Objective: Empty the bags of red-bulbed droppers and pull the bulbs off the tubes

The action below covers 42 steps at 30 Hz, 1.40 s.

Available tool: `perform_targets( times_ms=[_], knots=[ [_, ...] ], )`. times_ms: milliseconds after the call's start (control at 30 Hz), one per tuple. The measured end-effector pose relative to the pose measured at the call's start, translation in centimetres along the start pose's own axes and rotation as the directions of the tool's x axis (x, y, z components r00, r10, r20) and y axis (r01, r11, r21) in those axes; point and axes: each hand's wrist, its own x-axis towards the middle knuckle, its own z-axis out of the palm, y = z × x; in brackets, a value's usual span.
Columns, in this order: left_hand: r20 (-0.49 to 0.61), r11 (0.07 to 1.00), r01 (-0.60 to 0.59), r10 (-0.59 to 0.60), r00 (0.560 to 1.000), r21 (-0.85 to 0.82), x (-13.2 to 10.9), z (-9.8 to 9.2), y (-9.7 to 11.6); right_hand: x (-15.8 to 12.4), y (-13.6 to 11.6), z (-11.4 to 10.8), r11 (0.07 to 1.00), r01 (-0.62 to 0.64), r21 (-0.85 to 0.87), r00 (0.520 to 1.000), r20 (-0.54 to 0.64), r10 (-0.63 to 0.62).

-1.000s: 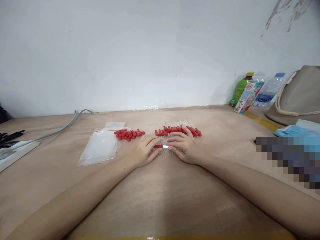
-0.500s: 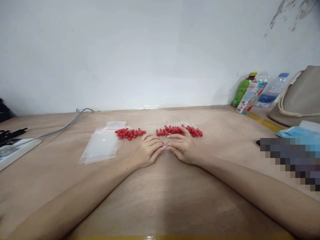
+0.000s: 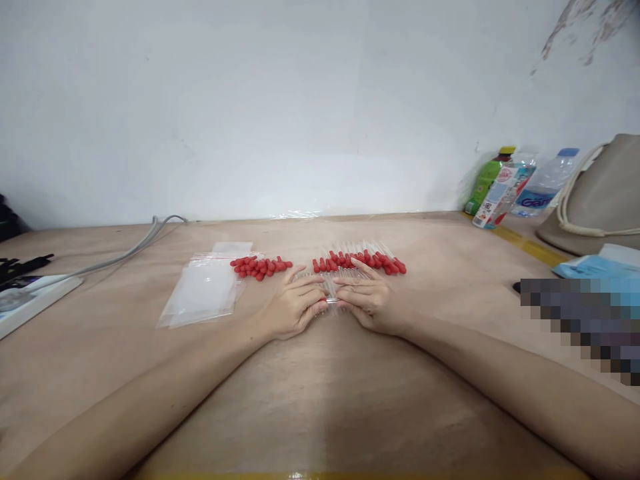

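Both hands meet over a pile of thin clear tubes (image 3: pixel 331 288) at the middle of the table. My left hand (image 3: pixel 299 304) pinches a red rubber bulb (image 3: pixel 323 301), mostly hidden by the fingers. Opposite it, my right hand (image 3: pixel 371 301) grips a clear dropper tube (image 3: pixel 333 302) that lies crosswise, its end at the bulb. Whether the tube is inside the bulb I cannot tell. Just behind my right hand is a row of droppers (image 3: pixel 374 257), red bulbs toward me and clear stems pointing away. A heap of loose red bulbs (image 3: pixel 260 267) lies beyond my left hand.
Clear zip bags (image 3: pixel 203 293) lie left of the loose bulbs. A grey cable (image 3: pixel 125 253) runs to a white power strip (image 3: pixel 45 303) at the far left. Bottles (image 3: pixel 487 180), a beige bag (image 3: pixel 595 193) and blue face masks (image 3: pixel 595 267) stand or lie at the right.
Both hands have shifted slightly toward me. More of the clear tube between the fingertips now shows, and my right index finger has moved lower and left over the droppers.
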Motion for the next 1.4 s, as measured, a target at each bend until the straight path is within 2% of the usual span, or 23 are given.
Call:
perform_targets(
  times_ms=[200,500,567,633,667,733,867,933,1000,1100,1133,1200,1300,1400],
  knots=[
    [0.008,1.0,-0.001,0.001,1.0,0.012,-0.3,0.0,-0.2,-0.3,0.2,-0.2,0.999,0.052,-0.005,0.998,-0.044,-0.052],
    [-0.056,0.996,-0.085,0.087,0.995,0.041,-0.8,-0.1,-0.3,-0.2,-0.2,-1.0,0.993,0.111,-0.03,0.992,-0.062,-0.112],
    [-0.07,0.998,-0.044,0.047,0.996,0.033,-1.0,-0.3,-0.6,-0.3,0.1,-1.3,0.994,0.104,-0.037,0.991,-0.076,-0.107],
    [-0.123,0.998,0.053,-0.05,0.991,0.015,-1.2,-0.6,-1.2,-0.4,0.7,-1.6,0.997,0.017,-0.072,0.995,-0.099,-0.024],
    [-0.168,0.993,0.117,-0.115,0.979,0.002,-1.2,-0.9,-1.7,-0.5,1.1,-1.7,0.993,-0.056,-0.1,0.993,-0.111,0.045],
    [-0.276,0.966,0.259,-0.255,0.927,-0.025,-1.0,-1.7,-3.2,-0.5,1.6,-1.8,0.966,-0.201,-0.164,0.975,-0.126,0.182],
    [-0.405,0.835,0.551,-0.502,0.764,0.005,-1.0,-4.2,-7.6,-0.2,1.6,-1.4,0.922,-0.316,-0.226,0.949,-0.067,0.308],
    [-0.381,0.734,0.678,-0.62,0.686,0.027,-1.7,-5.4,-10.1,0.1,1.2,-1.1,0.911,-0.357,-0.205,0.932,-0.021,0.361],
    [-0.299,0.624,0.782,-0.743,0.599,0.017,-2.9,-6.3,-12.2,0.7,0.8,-0.8,0.892,-0.419,-0.168,0.904,0.007,0.427],
    [-0.213,0.493,0.87,-0.852,0.478,-0.022,-4.6,-6.6,-14.1,1.6,0.2,-0.4,0.864,-0.485,-0.131,0.87,0.021,0.492],
    [-0.195,0.471,0.882,-0.867,0.458,-0.024,-5.1,-6.4,-14.4,1.9,0.1,-0.2,0.86,-0.492,-0.134,0.866,0.024,0.499],
    [-0.158,0.459,0.889,-0.878,0.452,-0.009,-5.7,-5.9,-14.8,2.4,-0.2,0.3,0.864,-0.475,-0.163,0.874,0.023,0.485],
    [-0.093,0.489,0.872,-0.867,0.49,0.032,-6.2,-5.3,-15.2,2.9,-0.5,1.1,0.884,-0.388,-0.261,0.913,0.027,0.408],
    [-0.089,0.518,0.853,-0.848,0.522,0.066,-6.2,-5.3,-15.5,2.9,-0.7,1.5,0.887,-0.31,-0.341,0.93,0.083,0.357]
  ],
)
